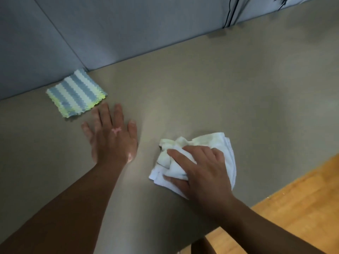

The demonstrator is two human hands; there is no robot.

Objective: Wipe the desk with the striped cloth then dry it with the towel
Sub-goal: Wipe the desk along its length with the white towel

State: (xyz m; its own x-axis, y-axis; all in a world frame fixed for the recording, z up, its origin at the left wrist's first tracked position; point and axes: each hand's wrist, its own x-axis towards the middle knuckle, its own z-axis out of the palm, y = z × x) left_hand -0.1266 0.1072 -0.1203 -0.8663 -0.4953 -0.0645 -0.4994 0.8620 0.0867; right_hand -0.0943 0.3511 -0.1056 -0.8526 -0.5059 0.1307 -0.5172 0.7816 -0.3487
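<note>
While the right hand (203,167) presses down with its grip closed on the crumpled white towel (194,158) at the near right of the grey-beige desk (201,88), the left hand (111,134) lies flat, fingers spread (holding nothing), just beside the blue-and-white striped cloth (77,93) at far left.

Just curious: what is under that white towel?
The white towel lies bunched on the grey desk, pressed down by the right hand. Only desk shows around it; whatever lies beneath its folds is covered.
</note>
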